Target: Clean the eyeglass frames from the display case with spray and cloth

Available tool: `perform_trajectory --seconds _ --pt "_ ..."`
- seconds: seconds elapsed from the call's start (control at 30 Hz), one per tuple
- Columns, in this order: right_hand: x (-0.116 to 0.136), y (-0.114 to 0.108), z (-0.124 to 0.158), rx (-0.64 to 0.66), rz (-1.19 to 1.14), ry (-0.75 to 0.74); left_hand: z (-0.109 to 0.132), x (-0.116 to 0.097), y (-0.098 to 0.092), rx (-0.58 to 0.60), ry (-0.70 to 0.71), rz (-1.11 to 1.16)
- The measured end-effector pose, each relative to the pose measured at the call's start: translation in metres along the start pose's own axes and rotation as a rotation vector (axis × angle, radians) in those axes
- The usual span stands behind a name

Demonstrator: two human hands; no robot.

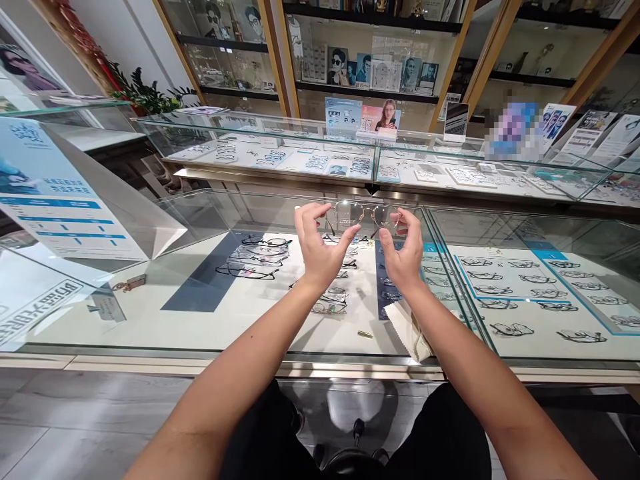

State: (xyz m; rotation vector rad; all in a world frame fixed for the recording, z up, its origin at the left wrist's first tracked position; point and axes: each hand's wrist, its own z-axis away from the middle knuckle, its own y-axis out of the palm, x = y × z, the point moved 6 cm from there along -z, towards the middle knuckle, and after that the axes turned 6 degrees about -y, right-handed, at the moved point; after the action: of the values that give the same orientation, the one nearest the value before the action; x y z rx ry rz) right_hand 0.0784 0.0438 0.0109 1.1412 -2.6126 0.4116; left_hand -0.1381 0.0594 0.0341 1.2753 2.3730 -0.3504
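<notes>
A pair of thin-rimmed eyeglasses [367, 212] is held up in front of me, over the glass display counter [200, 333]. My left hand [321, 243] grips its left side, fingers curled at the rim and the thumb pointing inward. On the other side, my right hand [403, 252] pinches the right rim between thumb and fingers. Both lenses show between the hands. Beneath my right forearm lies a cream cleaning cloth [407, 330] with a zigzag edge, on the glass top. Rows of eyeglasses [253, 257] rest inside the case below my hands.
To the left stands a folded price sign [65, 200], with a small brown item [131, 283] near it. More frames [510, 307] fill the right-hand case. Another glass showcase [280, 150] runs across behind, and shelves [370, 87] with portrait cards line the wall.
</notes>
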Motion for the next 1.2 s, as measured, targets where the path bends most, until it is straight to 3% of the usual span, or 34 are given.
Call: perform_trajectory --seconds 0.17,0.6,1.2 --pt "0.003 -0.003 -0.001 -0.035 -0.004 -0.019 -0.001 -0.005 -0.001 -0.024 0.038 0.020" --pt "0.011 -0.008 -0.004 -0.061 0.047 -0.061 0.000 -0.002 0.000 0.008 -0.065 0.016" --pt "0.012 -0.010 -0.003 -0.054 0.048 -0.050 -0.001 -0.005 -0.002 -0.006 -0.084 0.027"
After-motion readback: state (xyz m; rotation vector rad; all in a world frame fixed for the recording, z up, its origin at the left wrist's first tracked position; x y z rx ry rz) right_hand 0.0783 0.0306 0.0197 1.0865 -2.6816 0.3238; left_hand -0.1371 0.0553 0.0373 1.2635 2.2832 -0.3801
